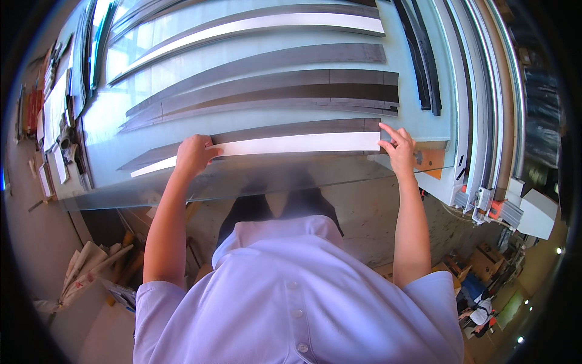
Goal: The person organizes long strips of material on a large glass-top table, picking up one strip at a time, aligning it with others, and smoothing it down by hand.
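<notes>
A long white strip (303, 142) lies along the table's near edge, on or against a dark grey strip (291, 129) that shows behind it. My left hand (195, 155) is closed over the white strip toward its left part, thumb at the strip's surface and the other fingers curled. At the right end is my right hand (398, 147), with thumb and index finger spread apart. The index tip meets the dark strip's corner, and the thumb tip rests by the white strip's end.
Farther back on the glass-topped table (418, 124) lie several dark strips (357, 91) and another white-faced strip (291, 21). Narrow black strips (424, 67) stand off to the right, beside metal rails (485, 91). Rolled material (91, 267) sits below at left.
</notes>
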Tool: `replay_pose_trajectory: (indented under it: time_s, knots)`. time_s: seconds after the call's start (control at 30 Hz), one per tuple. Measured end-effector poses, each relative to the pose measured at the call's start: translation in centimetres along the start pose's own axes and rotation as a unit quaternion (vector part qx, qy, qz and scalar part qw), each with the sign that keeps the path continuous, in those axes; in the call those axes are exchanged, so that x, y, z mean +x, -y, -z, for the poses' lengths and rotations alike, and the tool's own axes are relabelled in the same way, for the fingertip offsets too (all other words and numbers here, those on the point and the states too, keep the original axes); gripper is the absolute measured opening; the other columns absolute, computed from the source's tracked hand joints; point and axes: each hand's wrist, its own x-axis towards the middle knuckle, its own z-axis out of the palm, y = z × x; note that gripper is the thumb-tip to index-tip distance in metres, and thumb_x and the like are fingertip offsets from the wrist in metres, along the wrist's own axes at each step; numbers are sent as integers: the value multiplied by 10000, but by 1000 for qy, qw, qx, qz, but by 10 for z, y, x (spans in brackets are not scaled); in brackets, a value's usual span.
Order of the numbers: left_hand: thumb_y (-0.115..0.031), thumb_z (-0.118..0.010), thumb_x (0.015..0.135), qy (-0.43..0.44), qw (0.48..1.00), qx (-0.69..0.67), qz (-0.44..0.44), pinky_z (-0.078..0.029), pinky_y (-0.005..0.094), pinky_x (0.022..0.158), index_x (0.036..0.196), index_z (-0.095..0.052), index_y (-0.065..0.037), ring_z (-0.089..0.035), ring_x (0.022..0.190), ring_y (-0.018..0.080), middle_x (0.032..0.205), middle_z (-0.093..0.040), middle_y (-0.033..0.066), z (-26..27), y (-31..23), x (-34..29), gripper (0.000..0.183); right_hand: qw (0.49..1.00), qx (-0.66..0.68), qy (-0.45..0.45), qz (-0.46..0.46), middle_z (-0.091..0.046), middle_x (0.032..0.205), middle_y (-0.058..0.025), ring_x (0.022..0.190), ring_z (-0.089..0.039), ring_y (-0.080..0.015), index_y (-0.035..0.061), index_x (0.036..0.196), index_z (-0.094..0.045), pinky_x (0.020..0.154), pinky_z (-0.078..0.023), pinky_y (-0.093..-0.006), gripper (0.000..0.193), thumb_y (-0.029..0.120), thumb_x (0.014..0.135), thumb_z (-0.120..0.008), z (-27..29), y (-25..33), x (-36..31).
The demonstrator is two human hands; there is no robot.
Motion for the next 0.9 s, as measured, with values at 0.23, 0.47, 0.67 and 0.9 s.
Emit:
replay_pose_trajectory:
  time_s: [0.23, 0.47, 0.67, 0.9]
  knots:
    - [-294, -780, 815, 1, 1000, -3, 5, -512, 370, 607, 736, -687, -5, -687, 609, 240, 638, -689, 109, 0, -2, 0, 313, 1000, -16, 3, -12, -457, 774, -13, 773, -517, -181, 303, 1250, -728, 819, -354, -355, 526, 193, 747, -838, 2, 4, -1]
    - [-287, -762, 807, -7, 1000, -6, -10, -524, 388, 645, 749, -703, -27, -688, 636, 275, 647, -691, 110, -1, 2, 0, 273, 1000, -13, 8, -22, -488, 807, -22, 814, -534, -193, 282, 1238, -733, 833, -358, -368, 504, 168, 756, -823, 3, 8, -2]
    - [-291, -763, 796, -13, 1000, 21, 10, -528, 411, 675, 741, -701, -26, -688, 673, 312, 650, -689, 118, -5, 2, 0, 277, 989, -67, -134, 9, -547, 1171, -134, 1126, -521, -338, 137, 1218, -648, 951, -395, -493, 409, 55, 823, -712, -64, 124, 6]
    - [-289, -764, 796, 3, 1000, 17, 22, -522, 406, 666, 731, -703, -23, -685, 661, 303, 630, -680, 122, -2, -7, 3, 280, 990, -32, -43, 128, -209, 1656, -180, 1523, -192, -421, 214, 1588, -306, 1209, -170, -611, 759, 534, 951, -568, -160, 232, 34]
